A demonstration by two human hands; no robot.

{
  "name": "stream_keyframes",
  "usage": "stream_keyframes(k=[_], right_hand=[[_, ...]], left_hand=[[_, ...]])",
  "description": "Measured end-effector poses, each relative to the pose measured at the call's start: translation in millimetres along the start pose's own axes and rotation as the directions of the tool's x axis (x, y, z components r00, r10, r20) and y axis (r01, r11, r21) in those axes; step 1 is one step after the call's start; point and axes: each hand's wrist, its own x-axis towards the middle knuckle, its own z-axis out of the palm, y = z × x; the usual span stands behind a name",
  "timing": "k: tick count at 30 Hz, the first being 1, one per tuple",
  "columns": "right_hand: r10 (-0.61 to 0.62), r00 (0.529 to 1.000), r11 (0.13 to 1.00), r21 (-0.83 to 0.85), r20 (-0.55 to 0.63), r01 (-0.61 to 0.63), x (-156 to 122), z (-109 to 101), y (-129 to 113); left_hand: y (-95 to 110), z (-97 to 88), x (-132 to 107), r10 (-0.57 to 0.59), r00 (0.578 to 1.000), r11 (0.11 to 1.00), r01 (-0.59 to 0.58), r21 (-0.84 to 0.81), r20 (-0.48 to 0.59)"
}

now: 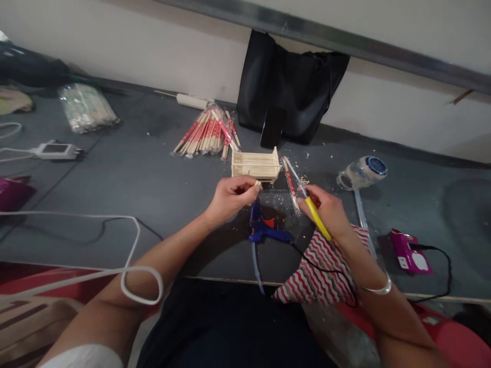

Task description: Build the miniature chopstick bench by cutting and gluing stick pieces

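My left hand (236, 197) is closed, thumb and fingertips pinching a short piece of pale wooden stick (258, 183). It is just in front of a small rack of pale sticks (255, 164), with slatted surface and corner posts. My right hand (325, 208) is wrapped around a yellow-handled knife (317, 219) with a long thin metal blade pointing away and left. Beside the blade lies a chopstick in a red-printed wrapper (290, 181). Below my left hand a blue glue gun (268, 231) with an orange trigger rests on the table, a glue stick at its rear.
Wrapped chopsticks (207, 130) are piled behind the rack. A black bag (287, 87) and a phone (271, 128) stand at the wall. On the right are a glass jar (362, 173), a striped cloth (322, 268) and a purple power box (410, 254). A white cable (134, 245) crosses the left.
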Motion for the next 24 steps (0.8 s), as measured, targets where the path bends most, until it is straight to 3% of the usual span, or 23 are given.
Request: stream_keyframes(k=[5,10,14,17,21,22,24], right_hand=[[0.177,0.968,0.965,-0.163,-0.177,-0.206,10.8,11.8,22.9],[0.362,0.926,0.872,-0.312,-0.105,-0.377,15.4,8.2,44.0],[0.392,0.917,0.852,-0.350,-0.067,-0.390,16.7,8.6,49.4],[0.419,0.907,0.838,-0.364,-0.047,-0.406,17.9,8.6,45.0],[0.448,0.894,0.834,-0.361,0.004,-0.416,19.2,5.9,39.0],[0.443,0.896,0.837,-0.362,0.012,-0.409,19.5,5.3,38.6],[0.428,0.904,0.845,-0.367,0.023,-0.390,19.8,4.8,39.2]], left_hand=[[-10.6,1.6,4.6,-0.049,0.997,0.996,0.045,-0.075,-0.061],[-16.3,1.1,5.9,-0.025,0.993,0.993,0.011,-0.121,-0.112],[-19.9,-0.2,6.3,-0.006,0.991,0.988,-0.014,-0.152,-0.131],[-19.4,-6.1,13.4,0.017,0.967,0.988,-0.054,-0.142,-0.255],[-12.1,-31.9,44.9,-0.017,0.830,0.984,-0.086,-0.158,-0.558],[-10.1,-42.6,56.9,-0.054,0.782,0.983,-0.067,-0.170,-0.621],[-8.0,-68.4,84.2,-0.133,0.636,0.985,-0.003,-0.175,-0.760]])
